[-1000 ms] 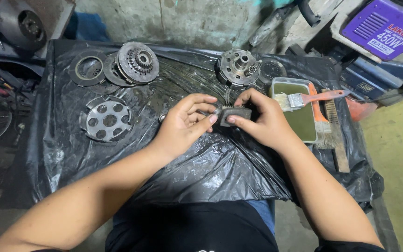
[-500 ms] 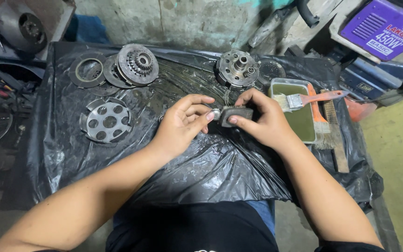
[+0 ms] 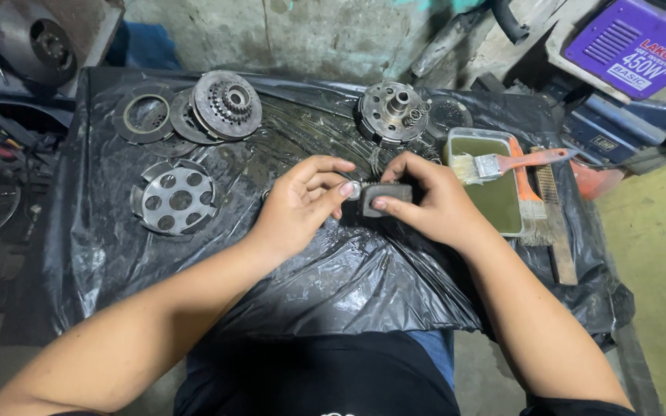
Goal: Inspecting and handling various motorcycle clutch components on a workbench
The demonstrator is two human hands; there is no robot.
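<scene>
Between both hands sits a small dark grey block (image 3: pixel 388 194), rectangular, dull and grimy; the right hand (image 3: pixel 433 202) pinches it by thumb and fingers, just above the black plastic sheet (image 3: pixel 333 285) covering the worktop. Touching its left end, the left hand (image 3: pixel 302 202) pinches a small round silvery piece (image 3: pixel 354 189). Farther out lie a perforated metal plate (image 3: pixel 173 200), a toothed clutch hub (image 3: pixel 227 104) and a paintbrush (image 3: pixel 502 163) across a tray of greenish liquid (image 3: pixel 495 196)

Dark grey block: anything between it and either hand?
Nothing visible. The right hand grips the dark grey block directly, and the left hand presses a small silvery round part against the block's left end.
</scene>
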